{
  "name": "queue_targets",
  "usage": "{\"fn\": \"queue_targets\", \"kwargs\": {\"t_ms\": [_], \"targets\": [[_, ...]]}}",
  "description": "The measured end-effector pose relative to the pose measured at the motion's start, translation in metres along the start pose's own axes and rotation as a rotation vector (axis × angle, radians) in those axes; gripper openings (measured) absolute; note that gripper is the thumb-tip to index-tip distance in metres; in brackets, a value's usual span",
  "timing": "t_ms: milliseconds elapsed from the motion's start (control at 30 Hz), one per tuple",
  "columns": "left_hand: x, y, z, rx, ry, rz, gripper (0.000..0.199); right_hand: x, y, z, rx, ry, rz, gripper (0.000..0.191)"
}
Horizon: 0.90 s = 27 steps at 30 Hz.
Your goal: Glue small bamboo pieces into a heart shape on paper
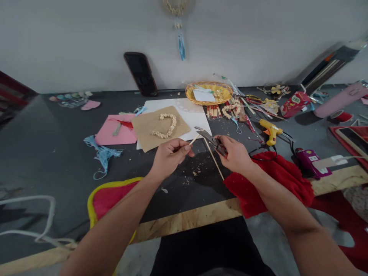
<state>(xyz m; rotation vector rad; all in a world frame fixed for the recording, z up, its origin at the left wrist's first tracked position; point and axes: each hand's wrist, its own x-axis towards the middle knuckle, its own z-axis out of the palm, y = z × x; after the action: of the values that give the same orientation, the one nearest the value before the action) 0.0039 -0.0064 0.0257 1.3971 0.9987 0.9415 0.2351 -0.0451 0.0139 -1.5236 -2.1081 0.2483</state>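
Note:
My left hand (174,153) pinches a short pale wooden stick (194,139) between thumb and fingers, its free end pointing up to the right. In my right hand (234,153) is a pair of shears (211,138) with dark metal blades. The blades stand apart near the stick's free end; whether they touch it I cannot tell. A longer wooden stick (214,160) lies slantwise on the table below the shears. Just beyond my hands, a curved piece of pale beadlike bits (169,126) rests on a brown paper sheet (146,140) over white paper (184,111).
Wood scraps (196,173) dot the dark table. A yellow basket (189,97) and a phone (140,74) are at the back. To the right are a yellow glue gun (270,131), red cloth (273,180) and purple box (312,161). Blue tassels (103,153) lie left.

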Motion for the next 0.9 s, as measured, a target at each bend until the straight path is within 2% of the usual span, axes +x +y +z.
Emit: {"fn": "queue_targets", "kwargs": {"t_ms": [200, 333, 467, 767, 900], "targets": [[0.0004, -0.0036, 0.0058, 0.084, 0.114, 0.048, 0.022, 0.0029, 0.0081, 0.0064, 0.005, 0.032, 0.01, 0.039], [0.0012, -0.0037, 0.0051, 0.123, 0.167, 0.037, 0.015, 0.0037, 0.0096, 0.007, -0.012, 0.024, -0.011, 0.042], [0.0017, -0.0017, 0.003, 0.087, 0.128, 0.034, 0.013, 0.0037, 0.0084, 0.0046, 0.013, -0.001, -0.024, 0.043], [0.0027, 0.0008, 0.0031, -0.114, 0.063, -0.012, 0.022, 0.0041, 0.0106, 0.0015, 0.046, -0.028, -0.062, 0.049], [0.0035, -0.0001, -0.0001, -0.166, -0.019, -0.06, 0.024, 0.0042, 0.0104, 0.0006, 0.048, -0.036, -0.07, 0.048]]}}
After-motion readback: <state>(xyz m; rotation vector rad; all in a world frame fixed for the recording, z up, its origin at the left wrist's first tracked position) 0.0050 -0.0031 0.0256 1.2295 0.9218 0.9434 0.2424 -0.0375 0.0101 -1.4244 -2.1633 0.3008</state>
